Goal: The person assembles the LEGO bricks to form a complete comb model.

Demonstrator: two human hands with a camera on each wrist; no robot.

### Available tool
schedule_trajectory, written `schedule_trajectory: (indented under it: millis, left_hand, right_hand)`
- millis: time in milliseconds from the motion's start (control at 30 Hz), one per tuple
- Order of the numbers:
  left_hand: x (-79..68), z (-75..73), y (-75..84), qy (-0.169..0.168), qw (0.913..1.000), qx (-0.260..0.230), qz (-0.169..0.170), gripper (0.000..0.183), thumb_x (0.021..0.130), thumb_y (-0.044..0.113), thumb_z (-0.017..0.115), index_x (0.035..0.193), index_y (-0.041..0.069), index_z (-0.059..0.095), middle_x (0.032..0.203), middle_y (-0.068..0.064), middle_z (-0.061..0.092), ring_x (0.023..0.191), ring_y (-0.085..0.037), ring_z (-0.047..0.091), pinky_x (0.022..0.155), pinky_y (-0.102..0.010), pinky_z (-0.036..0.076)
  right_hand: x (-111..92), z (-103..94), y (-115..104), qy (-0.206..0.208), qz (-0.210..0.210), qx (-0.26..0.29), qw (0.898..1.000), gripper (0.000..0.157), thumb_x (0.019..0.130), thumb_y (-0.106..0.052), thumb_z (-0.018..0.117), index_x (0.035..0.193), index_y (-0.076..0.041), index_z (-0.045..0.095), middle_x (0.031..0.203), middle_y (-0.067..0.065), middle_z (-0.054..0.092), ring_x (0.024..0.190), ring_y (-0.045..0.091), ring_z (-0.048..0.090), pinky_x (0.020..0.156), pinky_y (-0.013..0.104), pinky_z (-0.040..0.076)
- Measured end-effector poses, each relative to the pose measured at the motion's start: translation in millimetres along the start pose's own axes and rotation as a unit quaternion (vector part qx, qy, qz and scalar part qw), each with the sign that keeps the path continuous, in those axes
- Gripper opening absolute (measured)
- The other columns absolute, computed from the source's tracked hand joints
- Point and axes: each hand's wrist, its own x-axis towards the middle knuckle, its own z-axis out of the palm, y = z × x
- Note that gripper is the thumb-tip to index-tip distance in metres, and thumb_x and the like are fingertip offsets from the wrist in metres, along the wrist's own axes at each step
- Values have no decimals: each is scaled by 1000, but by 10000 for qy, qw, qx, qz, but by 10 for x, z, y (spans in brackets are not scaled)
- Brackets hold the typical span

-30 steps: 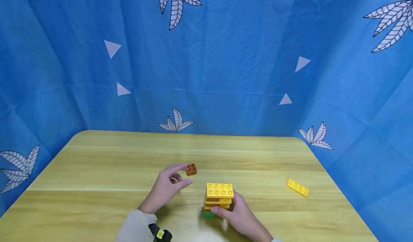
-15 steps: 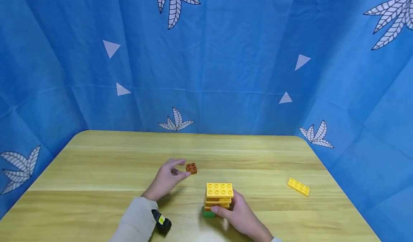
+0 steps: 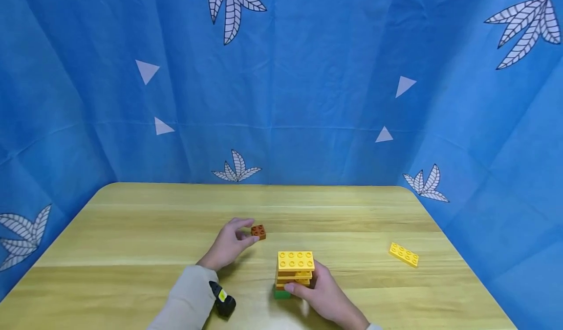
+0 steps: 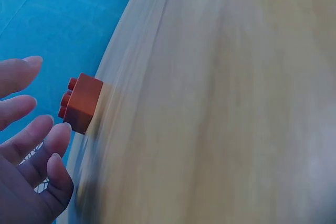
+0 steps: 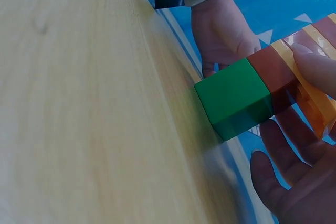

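Observation:
In the head view my left hand (image 3: pixel 228 242) reaches toward a small brown toy brick (image 3: pixel 258 231) with studs on top. Its thumb tip is at the brick's near edge, and the index finger lies beyond it to the left. The left wrist view shows these fingers (image 4: pixel 55 135) spread loosely beside the brown brick (image 4: pixel 84 103), not closed round it. My right hand (image 3: pixel 327 293) grips a stack of bricks (image 3: pixel 295 260) from the right, thumb in front. That stack has a green brick (image 5: pixel 236 98) at the bottom, with brown bricks and yellow plates alternating above.
A loose yellow plate brick (image 3: pixel 403 254) lies to the right on the wooden table (image 3: pixel 154 217). Blue cloth (image 3: pixel 325 76) with leaf and triangle prints hangs behind the table and at both sides. A black wrist device (image 3: pixel 224 301) sits at the left sleeve.
My left hand has moved slightly away from me, bringing its thumb up to the brown brick's near edge. My right hand keeps its hold on the stack. The head view has shifted slightly.

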Motion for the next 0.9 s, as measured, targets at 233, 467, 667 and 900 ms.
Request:
schedule_trajectory:
  millis: [233,467,667,900]
  left_hand:
    - [30,39,-5,-50,9997,180,135,49,85,15,70,131,7,56,122,-8,55,78,-15,51,61,-24,48]
    - [65,82,1,-30,9992,344,206,47,84,11,70,129,7,57,117,-8,56,78,-15,51,62,-25,48]
    - [83,116,-33,8,9988,476,133,45,82,8,71,126,6,60,116,-9,57,78,-14,51,64,-25,48]
    - [90,143,-43,110,9981,605,105,43,82,3,70,124,5,61,115,-10,59,73,-13,50,63,-27,46]
  right_hand:
    - [-2,6,9,-12,74,-28,10000,48,85,-29,70,125,-9,52,114,5,63,104,16,60,88,22,47]
    - [-2,2,20,13,54,-44,10000,47,85,-29,70,124,-10,53,113,4,64,102,16,61,88,22,47]
    - [-9,1,15,-3,39,-8,10000,46,85,-29,70,124,-10,53,113,4,63,103,16,61,88,22,47]
    - [-12,3,3,10,66,-43,10000,46,85,-29,70,124,-9,53,113,4,63,102,16,61,88,22,47]
